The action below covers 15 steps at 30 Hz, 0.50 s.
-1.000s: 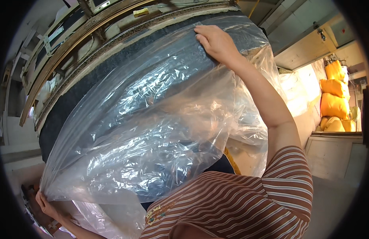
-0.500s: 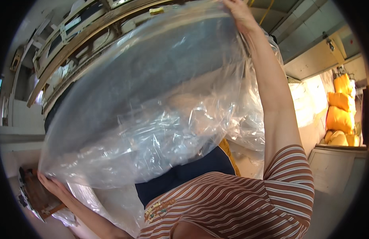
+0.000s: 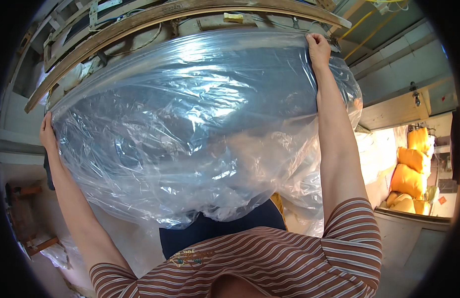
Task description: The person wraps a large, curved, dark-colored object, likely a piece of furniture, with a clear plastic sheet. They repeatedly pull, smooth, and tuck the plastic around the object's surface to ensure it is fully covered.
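Note:
A large sheet of clear plastic film (image 3: 190, 124) stretches between my two hands and hangs down in wrinkled folds toward my waist. At the far left, my left hand (image 3: 48, 130) is closed on one corner of its upper edge. On the right, my right hand (image 3: 318, 48) pinches the same edge near its other end. Through the film shows a dark surface, with a paler band below it. More crumpled film hangs past my right forearm.
Beyond the film runs a long wooden bar (image 3: 155, 19) of a frame or machine, with a small yellow block (image 3: 233, 18) near it. Orange bundles (image 3: 410, 179) are stacked at the far right. A wooden stand (image 3: 29, 218) is at the lower left.
My left hand has swung up from the lower left to the far left, raising its corner of the film. My right hand has come down slightly and rightward. The film's upper edge is now stretched across.

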Motion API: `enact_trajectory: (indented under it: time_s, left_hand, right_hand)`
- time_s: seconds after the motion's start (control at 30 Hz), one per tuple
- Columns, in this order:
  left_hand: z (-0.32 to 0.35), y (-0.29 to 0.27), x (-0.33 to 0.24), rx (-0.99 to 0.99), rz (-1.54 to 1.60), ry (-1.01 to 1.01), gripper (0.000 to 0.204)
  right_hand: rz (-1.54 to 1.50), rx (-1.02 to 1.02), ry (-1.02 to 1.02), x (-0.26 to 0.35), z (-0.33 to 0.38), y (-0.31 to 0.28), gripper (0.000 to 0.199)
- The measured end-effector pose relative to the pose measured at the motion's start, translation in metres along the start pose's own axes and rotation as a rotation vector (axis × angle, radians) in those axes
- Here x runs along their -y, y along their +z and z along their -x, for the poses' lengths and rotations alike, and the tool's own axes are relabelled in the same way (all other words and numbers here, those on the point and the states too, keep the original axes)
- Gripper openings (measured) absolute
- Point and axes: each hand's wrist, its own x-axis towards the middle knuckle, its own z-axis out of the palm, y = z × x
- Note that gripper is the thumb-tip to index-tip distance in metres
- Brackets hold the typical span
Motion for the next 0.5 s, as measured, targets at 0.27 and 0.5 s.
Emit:
enact_trajectory:
  time_s: [0.27, 0.5]
  left_hand:
    - [-0.008, 0.022, -0.002, -0.038, -0.125, 0.146, 0.029]
    - [-0.058, -0.034, 0.067, -0.070, 0.203, -0.175, 0.029]
  right_hand:
    - [0.242, -0.064, 0.025, 0.007, -0.006, 0.001, 0.029]
    - [0.164, -0.113, 0.030, 0.000, -0.013, 0.007, 0.036]
